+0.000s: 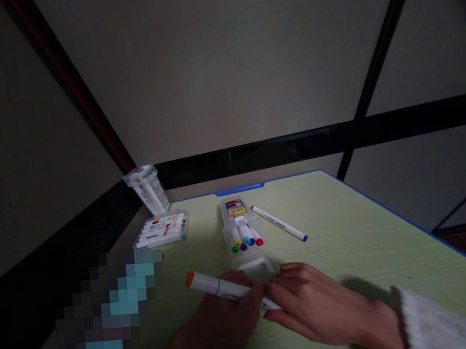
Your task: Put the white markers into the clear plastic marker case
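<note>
Both hands grip one white marker (209,284) with an orange end pointing up and left. My left hand (232,320) is closed around its middle. My right hand (307,303) pinches the other end, which its fingers largely hide. Just beyond the hands lies a clear plastic marker case (237,228), its open lid (256,264) toward me. Several white markers with green, yellow, purple, light blue, blue and red ends lie inside, ends facing me. A white marker with blue ends (279,223) rests on the table to the right of the case.
On the pale green table (367,239) with a blue edge, a flat marker pack (162,229) lies at the left. Behind it stands a clear container of markers (149,191). A panelled wall (225,78) rises behind the table. A pixelated patch covers the lower left.
</note>
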